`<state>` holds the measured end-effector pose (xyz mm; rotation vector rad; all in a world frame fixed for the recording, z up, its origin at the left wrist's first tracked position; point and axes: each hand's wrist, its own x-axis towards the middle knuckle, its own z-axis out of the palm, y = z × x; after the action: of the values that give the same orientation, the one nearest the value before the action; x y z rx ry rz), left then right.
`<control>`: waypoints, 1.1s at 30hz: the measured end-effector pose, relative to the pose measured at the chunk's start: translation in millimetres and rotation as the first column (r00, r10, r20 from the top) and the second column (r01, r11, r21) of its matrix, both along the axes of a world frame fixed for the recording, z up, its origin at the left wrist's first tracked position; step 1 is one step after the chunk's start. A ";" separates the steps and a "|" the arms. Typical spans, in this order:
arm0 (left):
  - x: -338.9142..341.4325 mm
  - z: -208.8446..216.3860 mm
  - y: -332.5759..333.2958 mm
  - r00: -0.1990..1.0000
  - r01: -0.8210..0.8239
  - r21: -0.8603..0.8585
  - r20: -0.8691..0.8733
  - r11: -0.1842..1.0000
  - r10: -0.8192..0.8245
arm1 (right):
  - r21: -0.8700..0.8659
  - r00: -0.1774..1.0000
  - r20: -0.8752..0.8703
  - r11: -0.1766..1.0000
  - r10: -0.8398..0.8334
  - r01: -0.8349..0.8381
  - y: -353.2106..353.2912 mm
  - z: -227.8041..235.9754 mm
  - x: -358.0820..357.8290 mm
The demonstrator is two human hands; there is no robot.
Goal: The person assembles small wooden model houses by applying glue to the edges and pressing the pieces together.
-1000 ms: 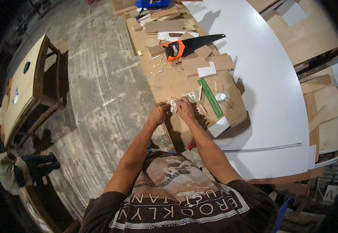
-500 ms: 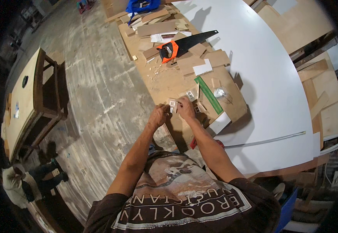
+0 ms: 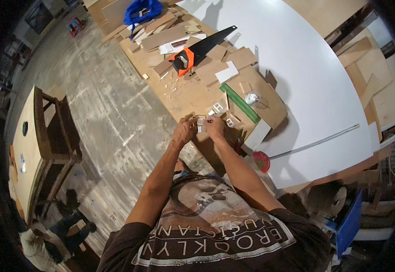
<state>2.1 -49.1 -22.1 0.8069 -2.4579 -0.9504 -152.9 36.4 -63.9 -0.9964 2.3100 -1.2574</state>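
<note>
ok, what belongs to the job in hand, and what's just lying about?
In the job:
small pale flat piece, between left hand and right hand
small white framed piece nearby (probably)

Apparently lying about:
black handsaw, orange handle
long green strip
crumpled blue bag

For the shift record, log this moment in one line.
left hand: at small pale rectangular piece; right hand: at same piece; near: long green flat strip; beyond: orange-handled black handsaw

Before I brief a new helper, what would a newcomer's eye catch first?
Probably the orange-handled saw, lying across wood scraps on the bench. Next, the white sheet to its right, then the blue bag at the scraps' far end. The green strip slants across the bench nearer the camera.
</note>
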 end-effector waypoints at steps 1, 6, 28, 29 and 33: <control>-0.4 0.2 -0.9 1.000 0.014 0.000 0.001 1.000 -0.014 | -0.014 0.999 0.018 0.999 -0.032 0.032 -1.0 -0.8 2.0; -4.5 7.6 -7.9 0.985 0.090 0.134 0.136 0.987 -0.108 | 0.009 0.992 0.025 0.993 -0.122 0.122 -2.2 -5.1 3.8; -3.9 -22.9 -17.4 0.965 0.231 -0.105 0.149 0.967 -0.215 | -0.003 0.987 0.047 0.988 -0.152 0.152 -0.7 -14.0 8.1; -3.5 -26.7 -18.7 0.962 0.244 -0.146 0.159 0.959 -0.221 | -0.023 0.986 0.101 0.990 -0.133 0.136 1.3 -12.5 7.5; -2.5 -39.7 -23.6 0.969 0.238 -0.255 0.123 0.937 -0.213 | -0.032 0.988 0.113 0.993 -0.105 0.109 2.3 -8.5 8.1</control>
<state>-0.4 -72.7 -61.8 0.4954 -2.7281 -0.6416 -144.8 38.7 -72.4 -0.8017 2.2879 -1.3677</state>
